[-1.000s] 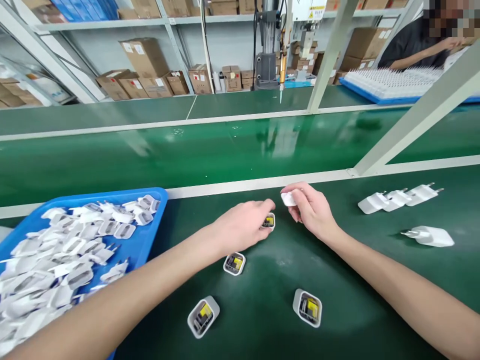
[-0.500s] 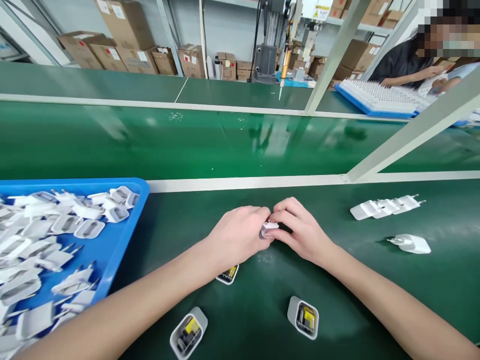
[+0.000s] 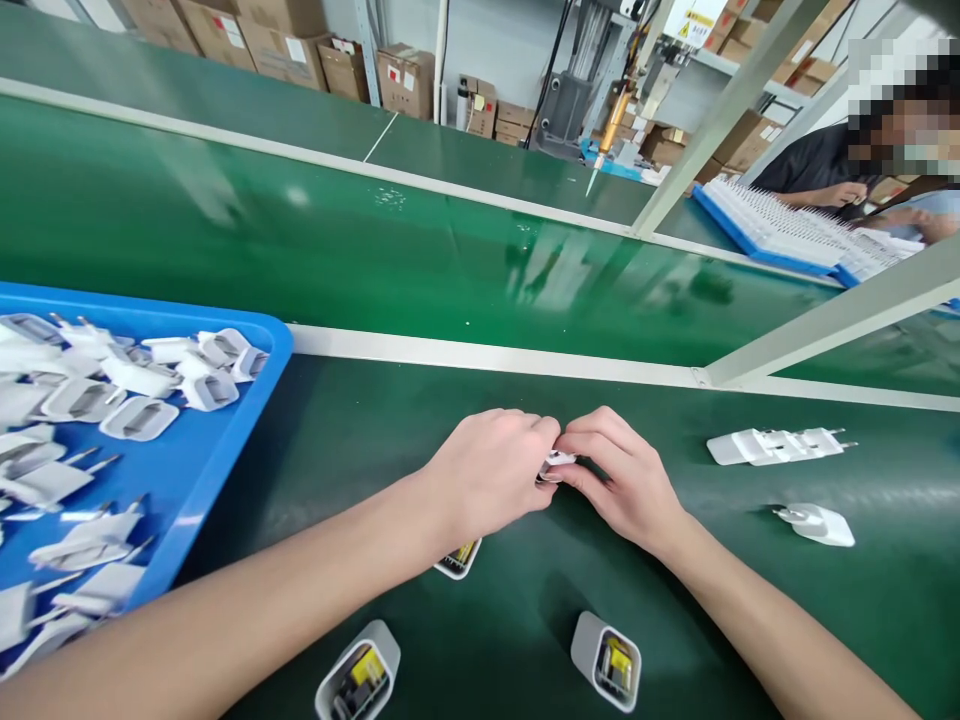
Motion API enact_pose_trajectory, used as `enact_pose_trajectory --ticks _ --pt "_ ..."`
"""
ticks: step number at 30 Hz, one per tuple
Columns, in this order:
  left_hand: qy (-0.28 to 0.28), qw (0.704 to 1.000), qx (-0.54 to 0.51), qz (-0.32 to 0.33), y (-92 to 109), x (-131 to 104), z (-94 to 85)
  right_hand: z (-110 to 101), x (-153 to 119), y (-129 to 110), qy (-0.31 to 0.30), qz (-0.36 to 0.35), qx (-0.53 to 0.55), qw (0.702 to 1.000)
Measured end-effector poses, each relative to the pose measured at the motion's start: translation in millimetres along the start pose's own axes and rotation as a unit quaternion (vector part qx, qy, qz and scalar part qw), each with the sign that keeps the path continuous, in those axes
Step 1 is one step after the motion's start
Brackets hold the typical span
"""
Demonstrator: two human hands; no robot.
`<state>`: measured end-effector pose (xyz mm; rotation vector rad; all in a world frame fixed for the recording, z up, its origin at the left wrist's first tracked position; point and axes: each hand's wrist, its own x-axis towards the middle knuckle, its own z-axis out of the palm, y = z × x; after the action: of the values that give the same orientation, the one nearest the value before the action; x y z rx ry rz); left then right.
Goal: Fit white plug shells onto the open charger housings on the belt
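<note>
Both hands meet over the green work surface, around a small white plastic charger part that the fingers mostly cover. My left hand is closed on its left side, palm down. The fingertips of my right hand pinch it from the right. Below the hands stand white charger housings with yellow and black electronics showing in their open ends: one on the left, one on the right, and one partly hidden under my left wrist.
A blue tray of loose white plug housings stands at the left. On the right lie a row of white plugs and a single plug. A slanted metal post rises behind them. Across the belt, a person sits beside a blue tray of white parts.
The camera view has tilted and shifted, so the tray sits further left in the picture. Both hands stay together on the white part, with its visible edge turned slightly.
</note>
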<state>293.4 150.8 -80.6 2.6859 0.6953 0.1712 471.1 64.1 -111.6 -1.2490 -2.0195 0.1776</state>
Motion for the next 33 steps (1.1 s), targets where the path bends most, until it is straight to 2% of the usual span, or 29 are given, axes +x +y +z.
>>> enact_pose_trajectory --ticks 5,13,19,21,24,26,28,29,31,33 --pt "0.002 1.0 0.002 0.002 1 0 1.0 1 1 -1 0.007 -0.012 -0.006 1.0" --pt "-0.003 1.0 0.008 -0.008 0 0 2.0 -1 5 -3 -0.038 0.015 -0.023 0.999" --pt "-0.056 0.998 0.006 -0.025 8 1 -7.2 -3 8 -4 -0.058 -0.006 -0.042 0.997" --pt "-0.101 0.994 0.023 -0.02 12 -4 -19.3 -2 7 -3 -0.06 -0.013 -0.054 0.997" --pt "-0.143 0.988 0.056 -0.02 2 -26 -53.7 -2 6 -4 -0.074 -0.008 -0.068 0.995" --pt "-0.115 0.988 0.094 -0.05 -19 -51 -84.6 -4 6 -7 -0.092 -0.003 -0.07 0.993" --pt "-0.085 0.98 0.152 -0.1 -49 -83 -116.1 -10 6 -10 -0.112 0.002 -0.077 0.991" --pt "-0.088 0.972 0.177 -0.129 -64 -101 -130.2 -15 5 -10 -0.121 0.007 -0.085 0.989" --pt "-0.14 0.947 0.206 -0.203 -90 -138 -150.9 -27 -1 -2 -0.129 0.027 -0.105 0.986" --pt "-0.215 0.914 0.201 -0.281 -105 -171 -158.4 -40 -13 16 -0.111 0.055 -0.096 0.988"
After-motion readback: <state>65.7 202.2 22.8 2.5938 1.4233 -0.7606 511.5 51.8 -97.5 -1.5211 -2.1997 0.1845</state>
